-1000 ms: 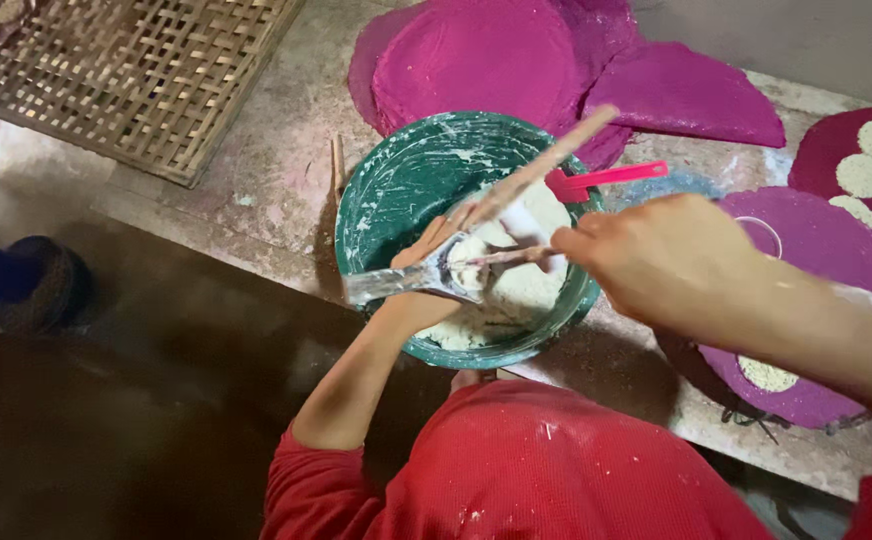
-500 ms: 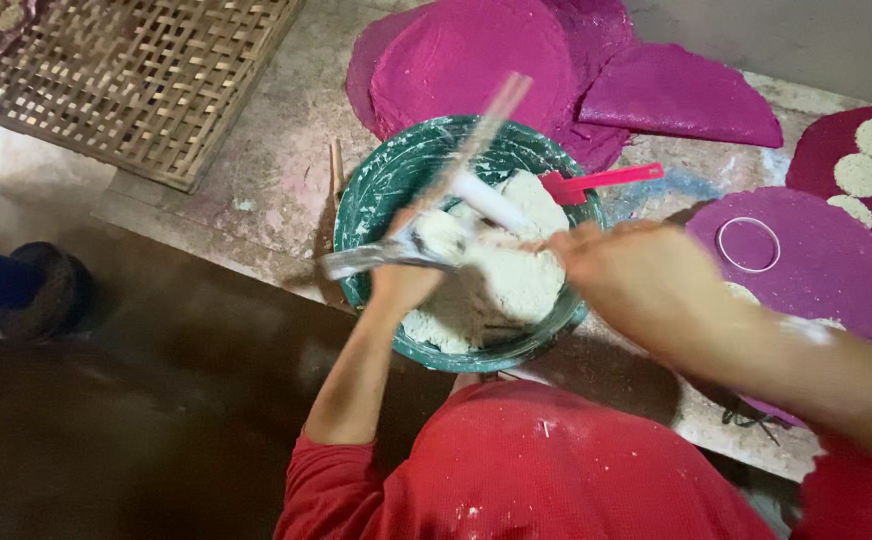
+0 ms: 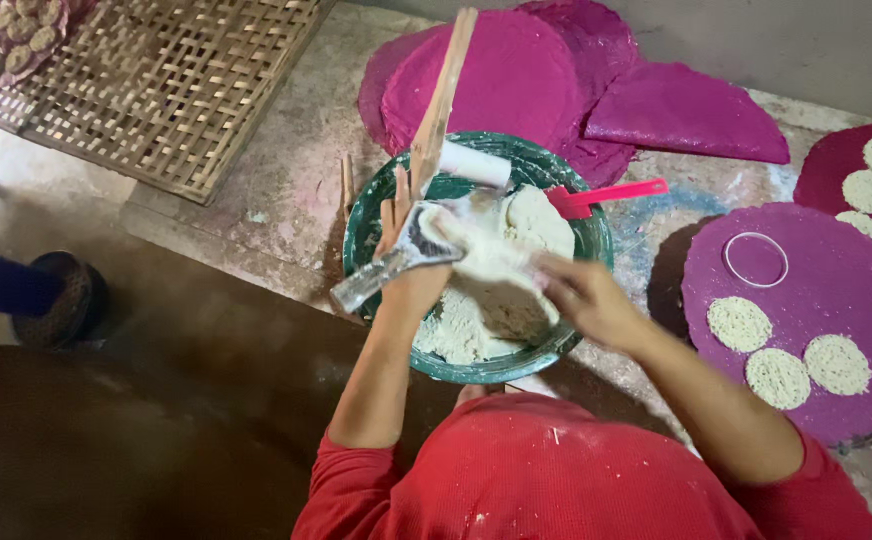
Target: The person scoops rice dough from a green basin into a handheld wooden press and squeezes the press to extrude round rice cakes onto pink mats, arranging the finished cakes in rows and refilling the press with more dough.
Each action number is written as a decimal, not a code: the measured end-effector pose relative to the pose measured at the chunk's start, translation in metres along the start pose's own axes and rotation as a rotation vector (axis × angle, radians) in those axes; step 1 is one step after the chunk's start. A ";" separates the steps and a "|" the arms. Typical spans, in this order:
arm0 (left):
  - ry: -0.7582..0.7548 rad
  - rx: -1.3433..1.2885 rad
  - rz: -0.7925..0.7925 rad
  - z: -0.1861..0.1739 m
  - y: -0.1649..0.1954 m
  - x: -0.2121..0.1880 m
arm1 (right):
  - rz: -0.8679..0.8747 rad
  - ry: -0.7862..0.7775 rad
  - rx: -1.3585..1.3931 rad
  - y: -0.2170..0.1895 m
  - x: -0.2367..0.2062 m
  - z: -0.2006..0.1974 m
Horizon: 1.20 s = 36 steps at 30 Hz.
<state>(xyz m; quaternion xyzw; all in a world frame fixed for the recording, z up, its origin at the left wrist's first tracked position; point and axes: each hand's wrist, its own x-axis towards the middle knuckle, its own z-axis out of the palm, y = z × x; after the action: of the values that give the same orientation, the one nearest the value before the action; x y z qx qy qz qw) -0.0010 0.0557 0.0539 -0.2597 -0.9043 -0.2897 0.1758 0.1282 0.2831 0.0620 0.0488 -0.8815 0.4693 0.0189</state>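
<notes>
Over the green bowl (image 3: 376, 215) of white dough, your left hand (image 3: 406, 265) grips a metal scraper (image 3: 396, 262); your right hand (image 3: 581, 295) pinches dough (image 3: 486, 255) off it

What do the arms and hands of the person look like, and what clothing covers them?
Both arms are bare from above the elbow down. The left hand and the right hand wear no gloves, and no rings or watch can be seen. Short red sleeves belong to a red shirt speckled with white flour. Pale dough residue dusts the fingers.
</notes>
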 end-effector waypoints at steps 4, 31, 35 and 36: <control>-0.039 0.021 -0.003 0.016 0.008 -0.007 | 0.128 0.083 -0.034 0.017 0.015 0.011; -0.869 -0.676 0.244 0.043 0.218 -0.053 | -0.584 0.272 0.119 -0.001 -0.179 -0.176; -0.960 -0.850 0.304 0.057 0.269 -0.057 | -0.762 0.251 -0.305 0.011 -0.219 -0.183; -0.945 -0.778 0.397 0.068 0.285 -0.064 | -0.744 0.251 -0.315 0.014 -0.226 -0.181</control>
<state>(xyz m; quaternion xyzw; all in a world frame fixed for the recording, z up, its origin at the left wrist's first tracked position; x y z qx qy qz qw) 0.2016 0.2728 0.0948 -0.5667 -0.6476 -0.4128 -0.2984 0.3492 0.4567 0.1335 0.3025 -0.8557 0.2923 0.3014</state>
